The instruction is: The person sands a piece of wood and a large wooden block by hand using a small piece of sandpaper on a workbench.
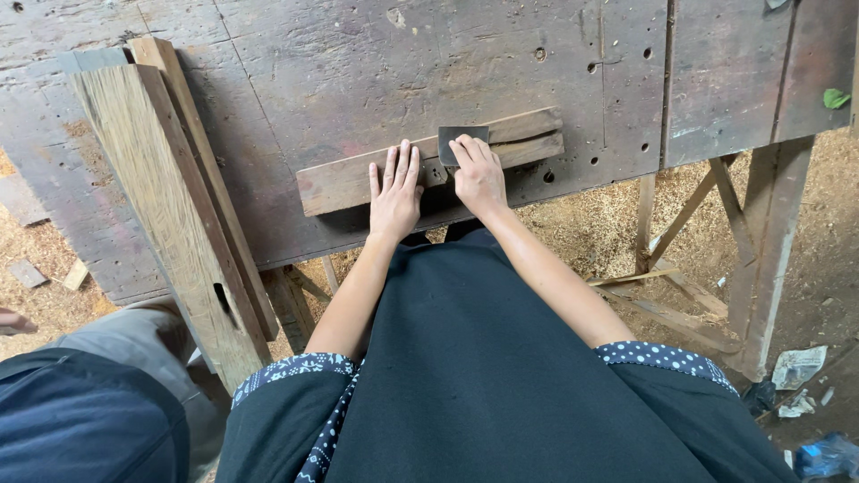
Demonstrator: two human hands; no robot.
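A broad, dark, weathered wooden workbench [358, 63] with scattered drill holes fills the upper view; its pale timber legs [769, 241] stand on a floor strewn with sawdust [591, 233]; two long, rough grey-brown planks [170, 206] lean side by side against the bench's left part. A narrow, flat length of light brown wood [349, 182] lies slantwise near the bench's front edge, its right end higher in the view; a shorter strip [523, 125] rests along its far edge. The left hand [395, 192] lies palm down on this wood, fingers [400, 165] straight, released and slightly spread, pressing rather than gripping. The right hand [479, 174] sits just beside it, touching the same piece; its fingertips [467, 150] bend over the near edge of a small, dark, square metal sheet [461, 141], which stands on the wood directly beyond the fingers; whether the thumb pinches it from beneath I cannot tell. At lower left, another person's grey trouser leg [134, 344] shows beside the planks.
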